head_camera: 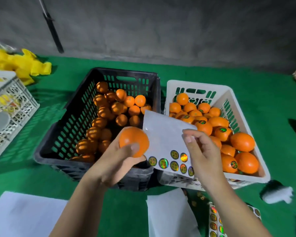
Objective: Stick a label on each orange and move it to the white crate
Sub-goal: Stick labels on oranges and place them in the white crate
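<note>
At the far left of the frame you have a white lattice crate (10,106) with yellow things inside, and behind it, in the upper left, a heap of yellow material (22,65) on the green surface (272,106). In the lower left corner lies a blank white sheet (24,216).

Left of centre stands the black crate (70,106), its floor partly covered with unlabelled oranges (108,113) gathered toward its right side. Over its near right corner, your left hand (113,166) holds one orange (132,141) up, fingers curled under it and the thumb pressed across its front; this fruit shows no label on the side facing you.

Just right of that orange, a label sheet (164,134) hangs between the two crates, mostly bare, with a few shiny round labels (174,154) left along its lower edge. Your right hand (203,154) is at the sheet's right edge with fingers bent and thumb and forefinger close together near the top corner; whether they pinch the sheet or a label you cannot tell from here.

Right of centre sits the white crate (237,100), well filled with labelled oranges (223,132), several showing dark round stickers.

Along the bottom, below your right forearm, lie another white sheet (167,214) and a strip of labels (215,221). A blurred white object (277,194) rests at the lower right.
</note>
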`<action>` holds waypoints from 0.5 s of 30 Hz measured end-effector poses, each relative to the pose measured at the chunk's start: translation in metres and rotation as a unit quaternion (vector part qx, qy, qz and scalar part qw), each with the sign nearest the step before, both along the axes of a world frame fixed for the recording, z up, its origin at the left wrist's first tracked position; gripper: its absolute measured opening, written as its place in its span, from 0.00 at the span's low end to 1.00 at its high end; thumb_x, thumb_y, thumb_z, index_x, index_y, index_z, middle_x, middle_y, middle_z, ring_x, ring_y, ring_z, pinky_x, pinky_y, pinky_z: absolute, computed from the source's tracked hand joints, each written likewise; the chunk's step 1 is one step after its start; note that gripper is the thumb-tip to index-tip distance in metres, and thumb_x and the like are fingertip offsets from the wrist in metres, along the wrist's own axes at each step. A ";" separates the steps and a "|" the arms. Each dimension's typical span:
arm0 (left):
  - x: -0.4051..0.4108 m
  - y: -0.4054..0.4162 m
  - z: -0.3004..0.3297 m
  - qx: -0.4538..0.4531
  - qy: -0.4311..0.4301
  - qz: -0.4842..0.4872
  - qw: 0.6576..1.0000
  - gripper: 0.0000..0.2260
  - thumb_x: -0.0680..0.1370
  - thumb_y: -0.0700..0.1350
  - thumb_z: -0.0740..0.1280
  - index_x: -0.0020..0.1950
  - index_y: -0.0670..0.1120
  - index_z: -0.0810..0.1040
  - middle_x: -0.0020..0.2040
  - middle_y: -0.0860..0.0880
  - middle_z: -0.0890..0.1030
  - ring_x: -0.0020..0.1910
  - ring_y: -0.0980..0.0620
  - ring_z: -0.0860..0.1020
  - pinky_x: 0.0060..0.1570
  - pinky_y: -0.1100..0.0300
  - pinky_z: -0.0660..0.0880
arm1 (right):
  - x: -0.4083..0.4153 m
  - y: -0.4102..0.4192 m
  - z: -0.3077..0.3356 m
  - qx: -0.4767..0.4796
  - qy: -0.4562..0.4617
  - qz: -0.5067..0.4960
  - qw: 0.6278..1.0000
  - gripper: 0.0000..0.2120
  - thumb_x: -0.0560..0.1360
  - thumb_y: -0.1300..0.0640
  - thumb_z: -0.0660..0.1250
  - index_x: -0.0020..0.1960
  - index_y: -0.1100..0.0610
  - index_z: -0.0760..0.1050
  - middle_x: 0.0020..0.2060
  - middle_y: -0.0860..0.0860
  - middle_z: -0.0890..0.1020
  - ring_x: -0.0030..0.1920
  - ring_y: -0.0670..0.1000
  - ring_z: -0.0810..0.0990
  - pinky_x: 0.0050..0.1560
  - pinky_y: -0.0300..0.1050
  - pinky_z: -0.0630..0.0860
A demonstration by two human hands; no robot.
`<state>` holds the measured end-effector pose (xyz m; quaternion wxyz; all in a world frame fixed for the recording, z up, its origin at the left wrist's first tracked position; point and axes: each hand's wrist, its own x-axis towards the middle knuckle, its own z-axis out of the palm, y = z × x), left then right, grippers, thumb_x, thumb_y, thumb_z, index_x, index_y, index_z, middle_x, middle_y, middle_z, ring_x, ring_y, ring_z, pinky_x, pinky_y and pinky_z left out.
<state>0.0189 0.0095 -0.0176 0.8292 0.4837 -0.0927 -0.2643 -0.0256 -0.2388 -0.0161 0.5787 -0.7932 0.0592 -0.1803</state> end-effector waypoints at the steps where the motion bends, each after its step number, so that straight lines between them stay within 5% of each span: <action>1: -0.009 -0.004 -0.001 -0.010 0.006 0.023 1.000 0.46 0.67 0.56 0.85 0.79 0.46 0.68 0.75 0.38 0.76 0.74 0.35 0.74 0.68 0.35 0.75 | -0.006 0.001 0.001 -0.052 0.008 -0.022 0.998 0.07 0.82 0.49 0.69 0.59 0.41 0.82 0.58 0.52 0.77 0.61 0.46 0.75 0.60 0.36 0.72; 4: -0.036 -0.021 0.000 -0.059 -0.007 0.074 0.995 0.34 0.73 0.45 0.79 0.77 0.47 0.72 0.72 0.36 0.77 0.72 0.36 0.77 0.66 0.43 0.79 | -0.031 0.009 0.011 -0.220 -0.042 -0.112 0.968 0.13 0.81 0.44 0.66 0.60 0.48 0.82 0.58 0.51 0.67 0.64 0.51 0.67 0.66 0.44 0.64; 7: -0.055 -0.033 0.008 -0.083 -0.013 0.092 0.992 0.29 0.74 0.45 0.78 0.74 0.44 0.76 0.71 0.36 0.79 0.71 0.36 0.78 0.67 0.46 0.78 | -0.051 0.017 0.027 -0.245 -0.052 0.001 0.968 0.17 0.80 0.38 0.67 0.60 0.47 0.83 0.57 0.45 0.74 0.62 0.47 0.72 0.64 0.37 0.65; 10: -0.063 -0.037 0.019 -0.104 -0.032 0.056 0.993 0.29 0.75 0.50 0.80 0.74 0.45 0.77 0.71 0.35 0.78 0.73 0.36 0.76 0.69 0.45 0.77 | -0.060 0.023 0.044 -0.131 0.021 0.084 0.988 0.17 0.78 0.41 0.71 0.64 0.46 0.82 0.58 0.40 0.81 0.62 0.44 0.78 0.62 0.42 0.75; 13: -0.070 -0.036 0.025 -0.115 -0.087 0.003 0.990 0.29 0.82 0.46 0.72 0.81 0.45 0.67 0.77 0.37 0.73 0.77 0.37 0.71 0.74 0.44 0.71 | -0.067 0.024 0.062 0.035 0.054 0.116 0.991 0.10 0.77 0.48 0.73 0.58 0.42 0.84 0.49 0.44 0.86 0.51 0.44 0.84 0.52 0.46 0.82; 15: -0.073 -0.034 0.031 -0.080 -0.098 0.016 0.992 0.29 0.78 0.52 0.76 0.79 0.52 0.72 0.73 0.45 0.79 0.74 0.44 0.76 0.69 0.47 0.77 | -0.074 0.023 0.071 0.077 0.056 0.133 0.987 0.09 0.75 0.47 0.73 0.55 0.43 0.85 0.46 0.47 0.85 0.47 0.45 0.84 0.50 0.46 0.81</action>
